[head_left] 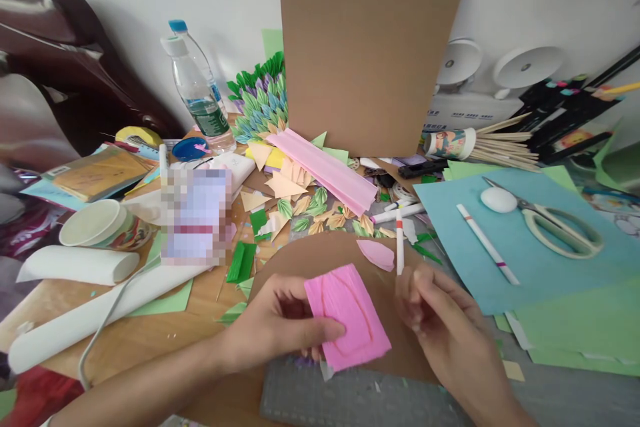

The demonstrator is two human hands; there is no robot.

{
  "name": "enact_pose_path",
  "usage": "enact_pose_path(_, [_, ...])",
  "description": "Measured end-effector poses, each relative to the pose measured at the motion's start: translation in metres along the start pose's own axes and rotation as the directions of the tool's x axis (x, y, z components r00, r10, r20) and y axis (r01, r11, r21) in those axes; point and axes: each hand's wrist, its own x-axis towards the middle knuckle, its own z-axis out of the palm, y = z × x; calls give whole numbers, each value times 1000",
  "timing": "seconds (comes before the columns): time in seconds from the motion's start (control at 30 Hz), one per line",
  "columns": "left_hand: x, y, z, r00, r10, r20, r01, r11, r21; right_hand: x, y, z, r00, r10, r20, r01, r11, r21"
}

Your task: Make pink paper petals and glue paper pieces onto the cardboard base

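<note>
My left hand (285,320) grips a square stack of pink crepe paper (353,313), thumb on top and fingers beneath. A red petal-like outline is drawn on it. To its right, my right hand (445,320) is closed, with its fingers curled together. A white marker (399,240) with a red band meets those fingers at its lower end; I cannot tell whether they hold it. Under both hands lies a rounded brown cardboard piece (300,257). A loose pink paper petal (376,254) rests on it, left of the marker.
Blue paper (460,247) at right carries scissors (560,227), a white egg-shaped thing (499,199) and another marker (487,243). Folded paper leaves (317,203) and a pink paper strip (325,170) lie ahead, before an upright brown board (365,67). Left are bottles (200,93) and white rolls (100,320).
</note>
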Motion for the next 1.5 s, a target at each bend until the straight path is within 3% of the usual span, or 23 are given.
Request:
enact_pose_path(0.17, [5, -1, -3, 984, 139, -109, -153, 980, -130, -6, 1, 5, 978, 43, 205, -13, 990, -144])
enact_pose_path(0.33, [5, -1, -2, 989, 109, -105, -111, 994, -14, -19, 7, 15, 908, 166, 385, -110, 980, -165])
enact_pose_path(0.5, [3, 0, 3, 999, 42, -3, -41, 997, 61, -18, 10, 18, 936, 152, 317, -100, 980, -172])
enact_pose_path(0.7, [3, -1, 6, 993, 2, 115, -9, 998, 60, -21, 7, 24, 962, -22, 273, 83, 973, -213])
enact_pose_path(0.9, [1, -2, 4, 999, 39, 3, -39, 971, 234, -24, 12, 25, 990, -134, 37, 138, 979, -147])
enact_pose_path(1.1, [1, -2, 6, 995, 92, 40, -99, 972, 215, -21, 10, 25, 973, -218, 75, 228, 953, -197])
enact_pose_path(1.5, [0, -3, 5, 999, 39, 31, -47, 947, 318, -21, 11, 26, 991, -131, 38, 135, 984, -114])
